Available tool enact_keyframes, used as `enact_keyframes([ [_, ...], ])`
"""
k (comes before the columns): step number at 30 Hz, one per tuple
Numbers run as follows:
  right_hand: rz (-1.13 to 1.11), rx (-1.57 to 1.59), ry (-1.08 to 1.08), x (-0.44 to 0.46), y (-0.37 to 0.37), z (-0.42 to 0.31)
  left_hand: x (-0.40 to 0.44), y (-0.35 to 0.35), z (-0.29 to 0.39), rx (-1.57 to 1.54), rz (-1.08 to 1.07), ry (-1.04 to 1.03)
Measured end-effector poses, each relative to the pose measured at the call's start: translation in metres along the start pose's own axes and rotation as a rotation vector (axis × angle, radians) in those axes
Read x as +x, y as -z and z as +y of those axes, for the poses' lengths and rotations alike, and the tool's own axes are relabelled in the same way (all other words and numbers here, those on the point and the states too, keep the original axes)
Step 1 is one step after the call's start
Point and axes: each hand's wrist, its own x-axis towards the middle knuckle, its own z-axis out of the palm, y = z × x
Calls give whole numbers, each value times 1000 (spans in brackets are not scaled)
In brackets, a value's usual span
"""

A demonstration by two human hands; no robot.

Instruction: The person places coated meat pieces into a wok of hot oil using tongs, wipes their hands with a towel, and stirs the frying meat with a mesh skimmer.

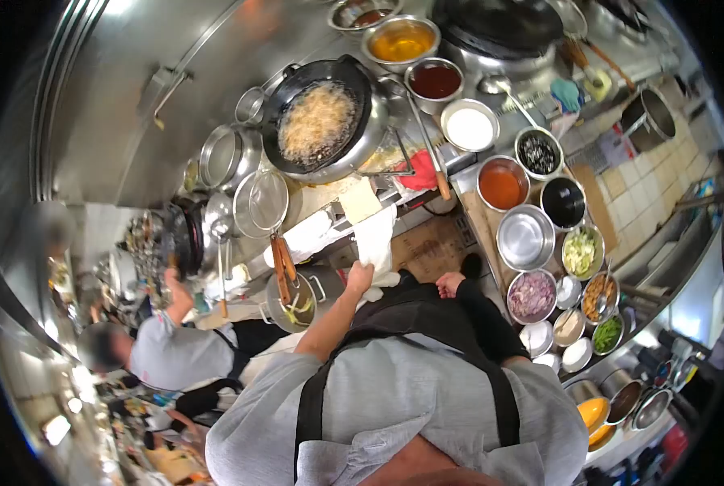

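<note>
My left hand (360,277) is closed on a white cloth (375,239) that hangs at the stove's front edge, below a folded beige cloth (359,201). My right hand (450,284) is beside the dark apron, its fingers curled, near the counter of bowls; whether anything is in it is too small to tell. Ahead, a black wok (317,120) holds pale food frying in bubbling oil. To its lower left lies a round wire strainer (261,203) with wooden handles. A ladle with a wooden handle (443,185) lies to the wok's right, beside a red cloth (418,171).
On the right counter stand several metal bowls, among them red sauce (503,185), chopped onion (531,296) and an empty bowl (525,237). A metal pot (290,307) is at the left front. Further left, a co-worker (179,354) stands at another wok.
</note>
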Motion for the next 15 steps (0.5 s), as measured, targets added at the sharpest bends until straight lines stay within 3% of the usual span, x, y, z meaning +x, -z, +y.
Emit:
enact_keyframes([
  [5, 79, -191, -54, 27, -15, 2, -8, 1, -69, -299, -4, 54],
  [8, 106, -226, -61, 28, -46, -18, -21, 12, -116, -394, -166, 120],
  [14, 54, -381, -33, 30, -134, -78, -43, 17, -200, -902, -46, 292],
  [15, 19, -422, -33, 29, -156, -93, -45, 15, -212, -834, -15, 343],
])
